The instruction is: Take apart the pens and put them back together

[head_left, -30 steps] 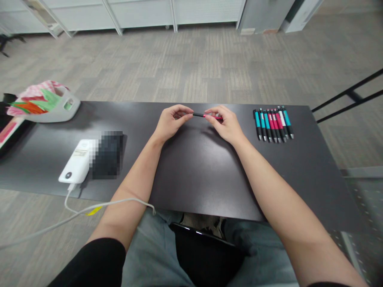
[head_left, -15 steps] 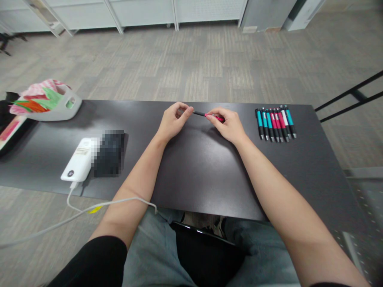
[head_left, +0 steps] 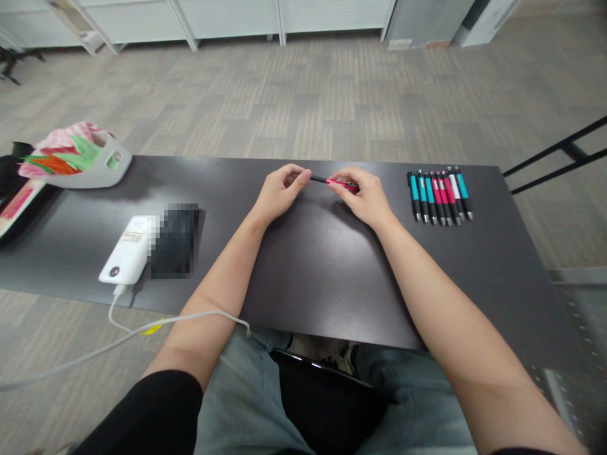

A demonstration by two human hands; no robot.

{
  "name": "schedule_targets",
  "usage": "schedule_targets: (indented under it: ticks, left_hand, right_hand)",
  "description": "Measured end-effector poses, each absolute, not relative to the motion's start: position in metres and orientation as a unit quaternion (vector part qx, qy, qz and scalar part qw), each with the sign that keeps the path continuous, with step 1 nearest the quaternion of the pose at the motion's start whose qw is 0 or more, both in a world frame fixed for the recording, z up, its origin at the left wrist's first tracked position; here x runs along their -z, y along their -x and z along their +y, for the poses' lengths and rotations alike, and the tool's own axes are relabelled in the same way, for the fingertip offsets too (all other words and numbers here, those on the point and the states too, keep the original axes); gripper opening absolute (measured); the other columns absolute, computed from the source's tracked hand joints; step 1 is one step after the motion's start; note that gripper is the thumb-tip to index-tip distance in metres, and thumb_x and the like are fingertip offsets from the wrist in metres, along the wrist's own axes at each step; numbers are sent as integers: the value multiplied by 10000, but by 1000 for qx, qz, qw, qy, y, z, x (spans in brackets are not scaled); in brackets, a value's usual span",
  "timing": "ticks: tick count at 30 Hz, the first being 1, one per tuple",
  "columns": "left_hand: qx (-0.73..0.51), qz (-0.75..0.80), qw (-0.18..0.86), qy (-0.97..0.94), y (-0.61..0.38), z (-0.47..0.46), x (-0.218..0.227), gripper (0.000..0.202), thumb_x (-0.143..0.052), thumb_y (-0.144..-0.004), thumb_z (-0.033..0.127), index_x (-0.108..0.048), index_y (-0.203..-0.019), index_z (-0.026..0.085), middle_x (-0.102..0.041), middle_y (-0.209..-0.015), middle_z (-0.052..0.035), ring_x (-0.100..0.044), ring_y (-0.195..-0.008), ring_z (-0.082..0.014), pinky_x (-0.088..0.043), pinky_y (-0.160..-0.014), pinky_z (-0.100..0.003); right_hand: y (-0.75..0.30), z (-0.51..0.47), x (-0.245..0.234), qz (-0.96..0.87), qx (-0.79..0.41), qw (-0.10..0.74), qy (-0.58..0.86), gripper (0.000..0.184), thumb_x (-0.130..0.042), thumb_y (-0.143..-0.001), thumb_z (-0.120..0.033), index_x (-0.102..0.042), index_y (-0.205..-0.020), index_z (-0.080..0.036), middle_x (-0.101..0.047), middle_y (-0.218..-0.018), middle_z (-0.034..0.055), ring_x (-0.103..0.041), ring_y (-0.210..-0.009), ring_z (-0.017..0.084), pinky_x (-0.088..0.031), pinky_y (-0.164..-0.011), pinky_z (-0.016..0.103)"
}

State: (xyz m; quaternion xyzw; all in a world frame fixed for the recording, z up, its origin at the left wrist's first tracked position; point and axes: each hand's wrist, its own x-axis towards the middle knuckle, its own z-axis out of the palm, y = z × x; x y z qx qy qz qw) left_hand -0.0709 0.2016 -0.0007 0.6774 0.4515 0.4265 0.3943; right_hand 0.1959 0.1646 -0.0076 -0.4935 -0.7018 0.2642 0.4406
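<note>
A red pen with a black tip (head_left: 328, 182) is held level just above the far middle of the black table (head_left: 308, 265). My right hand (head_left: 363, 196) pinches its red barrel. My left hand (head_left: 279, 191) is curled, its fingertips closed on the black end. A row of several teal, red and white pens (head_left: 440, 194) lies side by side to the right of my right hand, apart from it.
A white power bank (head_left: 124, 251) with a cable running off the near edge lies at the left beside a blurred dark object (head_left: 174, 241). A grey container with pink, green and orange items (head_left: 76, 158) sits at the far left. Black chair rails (head_left: 554, 158) stand at right.
Both hands stay together on the pen. The left fingers have shifted slightly on the black end and the pen has tilted a little.
</note>
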Motion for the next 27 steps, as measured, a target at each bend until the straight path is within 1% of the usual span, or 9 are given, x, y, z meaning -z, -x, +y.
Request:
schedule_targets:
  ticks: [2,5,10,12,15,18,20,23,27]
  left_hand:
    - [-432,452,376,-684,70,202,1,763,-800,-1058,1018,-807,-929,265,-865,-893,-70,-761,-835,-236,-605,-811,-373]
    - [-430,450,354,-698,69,203,1,765,-808,-1047,1013,-773,-850,275,-849,-837,-63,-740,-809,-247,-597,-802,-393]
    - [-431,454,344,-700,70,201,1,591,-893,-1047,847,-808,-882,285,-860,-867,-61,-734,-821,-260,-595,-810,-408]
    - [-433,451,345,-700,69,201,1,557,-909,-1033,824,-827,-925,284,-858,-891,-64,-726,-821,-257,-579,-794,-406]
    - [-434,459,344,-695,69,199,0,660,-865,-1014,944,-825,-940,290,-824,-849,-52,-689,-785,-250,-537,-758,-400]
    - [-432,456,346,-697,68,198,-1,824,-736,-998,1103,-784,-849,294,-797,-786,-57,-695,-787,-264,-548,-785,-409]
    - [-429,454,342,-702,67,198,-2,856,-710,-986,1133,-766,-814,297,-804,-779,-64,-707,-803,-276,-562,-806,-417]
    - [-426,455,335,-706,68,199,-1,794,-759,-998,1072,-775,-819,300,-814,-792,-62,-696,-797,-276,-564,-810,-424]
    - [-430,448,323,-714,68,200,0,614,-845,-1045,885,-805,-843,306,-818,-825,-58,-696,-825,-285,-577,-866,-449]
  right_hand:
    - [-196,165,8,-706,-258,442,490,205,-965,-1103,-525,-904,-1118,-329,-883,-1085,82,-807,-1025,337,-691,-1028,524]
    - [-197,165,9,-702,-262,443,492,166,-969,-1100,-483,-913,-1091,-327,-907,-1096,81,-833,-1040,337,-699,-1010,509]
    - [-197,164,12,-684,-281,444,506,272,-965,-1092,-590,-925,-1059,-323,-936,-1020,65,-860,-974,337,-712,-947,495]
    - [-197,164,11,-682,-282,449,504,299,-962,-1086,-616,-929,-1058,-320,-937,-1008,64,-862,-947,334,-715,-954,502]
    - [-196,163,9,-680,-279,454,503,274,-971,-1078,-593,-933,-1071,-321,-943,-1035,64,-866,-968,333,-718,-985,506]
    - [-195,162,8,-684,-274,460,496,203,-987,-1064,-520,-937,-1081,-324,-949,-1080,71,-870,-1006,337,-722,-1012,513]
    - [-195,162,8,-686,-275,460,493,179,-986,-1066,-497,-939,-1081,-325,-953,-1103,76,-875,-1017,340,-724,-1019,519]
    - [-195,162,8,-683,-281,454,499,230,-979,-1081,-551,-936,-1067,-326,-952,-1079,73,-877,-990,335,-723,-987,509]
    - [-195,161,6,-679,-295,438,510,363,-954,-1092,-673,-927,-1044,-314,-910,-911,46,-850,-871,306,-706,-896,463]
